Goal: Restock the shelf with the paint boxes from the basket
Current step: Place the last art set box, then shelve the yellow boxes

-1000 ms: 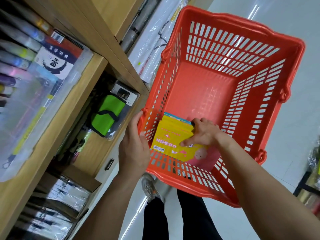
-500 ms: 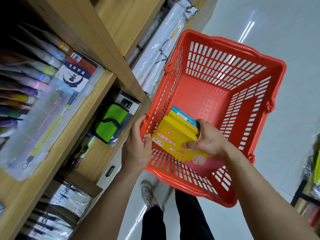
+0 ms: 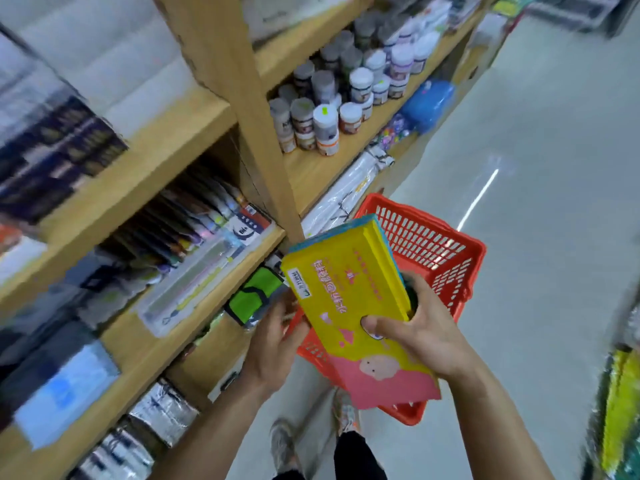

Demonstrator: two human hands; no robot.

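Observation:
My right hand (image 3: pixel 420 336) grips a stack of yellow and pink paint boxes (image 3: pixel 349 292), lifted clear above the red plastic basket (image 3: pixel 436 251). A teal-edged box shows at the stack's far end. My left hand (image 3: pixel 277 337) holds the basket's near left rim, partly hidden behind the boxes. The wooden shelf unit (image 3: pixel 194 129) stands to the left, its boards packed with stock. I cannot see the basket's floor behind the boxes.
Small paint jars (image 3: pixel 325 109) crowd the upper right shelf. Marker packs in a clear tray (image 3: pixel 194 251) and a green pouch (image 3: pixel 254 294) sit on the lower boards. White rolls (image 3: pixel 343 195) lean by the upright. Grey floor lies to the right.
My right hand has raised the paint boxes out of the basket and up toward the shelf. The view has swung upward, showing higher shelves. My left hand stays on the basket rim.

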